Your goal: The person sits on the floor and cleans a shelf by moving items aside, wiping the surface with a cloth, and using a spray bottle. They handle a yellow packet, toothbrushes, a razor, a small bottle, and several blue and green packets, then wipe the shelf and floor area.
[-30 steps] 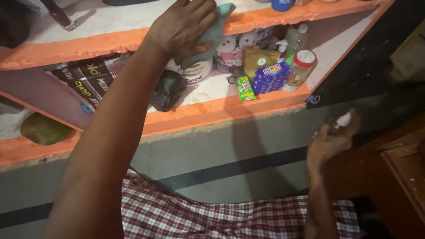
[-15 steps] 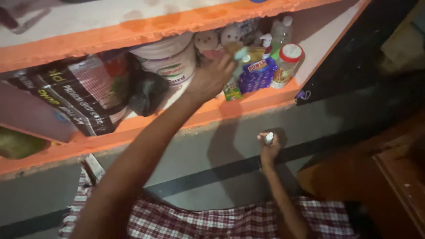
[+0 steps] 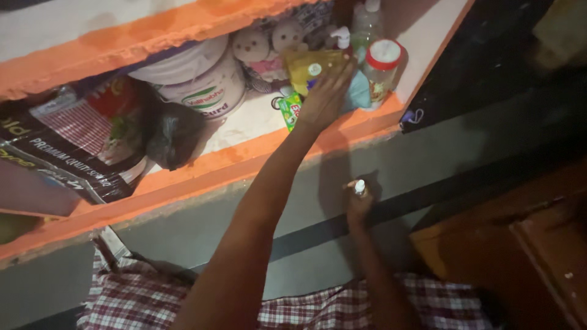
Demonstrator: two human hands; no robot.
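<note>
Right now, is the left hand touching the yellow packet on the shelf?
Touching. The head view shows the left hand with its fingers spread flat over the yellow packet, overlapping its lower right part, with no gap visible.

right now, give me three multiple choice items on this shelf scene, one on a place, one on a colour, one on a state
1. Where does the left hand reach?
A. Onto the orange-edged shelf, among the packets
B. Down to the wooden furniture
C. Onto the checked cloth

2. What colour is the cap of the clear jar?
A. Green
B. Red and white
C. Black

3. What is the state of the right hand?
A. Empty, flat open
B. Resting on the shelf
C. Closed round a small white-tipped object, below the shelf

Answers: 1 A, the fingers spread over a yellow packet on the shelf. 2 B, a red rim rings a white top. 3 C, the tip pokes out above the curled fingers.
</note>
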